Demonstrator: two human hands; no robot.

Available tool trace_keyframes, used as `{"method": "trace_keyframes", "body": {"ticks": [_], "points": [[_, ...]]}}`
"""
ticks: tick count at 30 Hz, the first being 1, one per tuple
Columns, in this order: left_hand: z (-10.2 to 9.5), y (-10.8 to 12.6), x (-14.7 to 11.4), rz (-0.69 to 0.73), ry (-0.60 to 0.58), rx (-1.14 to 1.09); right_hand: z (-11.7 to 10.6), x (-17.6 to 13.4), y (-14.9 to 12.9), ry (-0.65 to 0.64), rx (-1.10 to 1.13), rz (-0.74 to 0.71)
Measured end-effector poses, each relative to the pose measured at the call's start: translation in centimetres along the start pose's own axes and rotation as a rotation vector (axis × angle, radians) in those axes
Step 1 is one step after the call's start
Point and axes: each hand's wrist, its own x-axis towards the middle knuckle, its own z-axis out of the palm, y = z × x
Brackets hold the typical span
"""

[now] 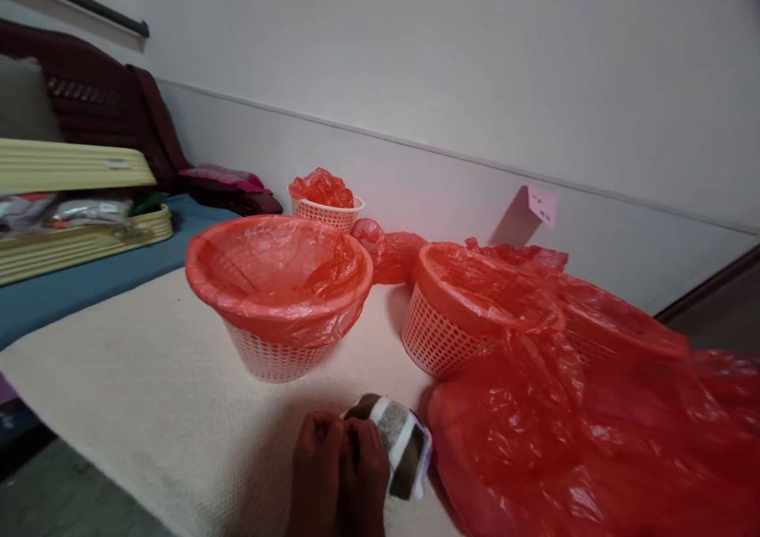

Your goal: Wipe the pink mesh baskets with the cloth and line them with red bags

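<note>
Close together at the bottom centre are my left hand (pixel 317 462) and my right hand (pixel 366 462), both with curled fingers. They pinch the near left edge of a small, soft striped cloth (pixel 400 438) in brown, white and grey, perhaps a sock. Its right end rests on the pale table cover, beside a heap of red plastic bags (pixel 516 434). Beyond my hands stands a white perforated basket (pixel 276 355) lined with a red bag folded over its rim. A second lined basket (pixel 442 327) is to the right.
Another lined basket (pixel 623 323) sits farther right, behind the heap. At the back are a small white basket (pixel 326 214) stuffed with red plastic and a bunched red bag (pixel 397 256) against the wall. A pale yellow open suitcase (pixel 77 169) lies at left. A pink note (pixel 543 204) is on the wall.
</note>
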Motion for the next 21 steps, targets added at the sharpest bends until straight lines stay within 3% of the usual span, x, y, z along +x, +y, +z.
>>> {"method": "trace_keyframes", "body": {"ticks": [6,10,14,21], "points": [[1.2,-1.2,0.3,-0.025,-0.095,-0.001,-0.2,0.0,0.8,0.074,0.061,0.072],[1.3,-1.6,0.6,-0.053,-0.141,-0.002,-0.5,-0.2,1.6,0.078,0.112,0.23],[1.9,-1.6,0.6,-0.069,-0.14,0.023,-0.9,-0.5,2.5,0.136,0.21,0.443],[2.3,-1.8,1.1,-0.075,-0.131,-0.016,-1.1,1.4,2.3,0.121,0.436,0.561]]}}
